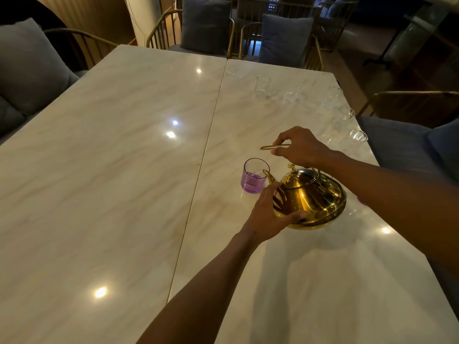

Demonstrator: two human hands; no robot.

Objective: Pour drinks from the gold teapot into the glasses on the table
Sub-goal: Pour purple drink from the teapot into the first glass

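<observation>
I had the gold teapot [313, 199] on the marble table [111, 170], tipped toward my left so that its spout [269, 176] reached over the rim of the purple glass [253, 176]. That glass stood just left of the pot, with a shallow layer of liquid in its bottom; whether any was running from the spout at that moment, I could not tell.

My right hand [298, 147] was above the pot, fingers and thumb pinched round the thin gold handle [274, 146], which stuck out to the left past my fingertips. My left hand [270, 214] was against the near side of the pot's belly, fingers spread and gently curved along the metal, thumb [295, 216] lying low near the base, steadying it more than gripping it. The lid [301, 177] sat on top with its small knob [292, 167] up.

Farther off, along the right part of the table, stood several clear glasses: 1 tall clear glass [262, 86] near the far end, and others [346, 115] strung toward the right edge, the nearest of them [357, 139] just beyond my right wrist. They were too faint for me to count surely. Chairs with grey cushions [206, 23] ringed the table.
</observation>
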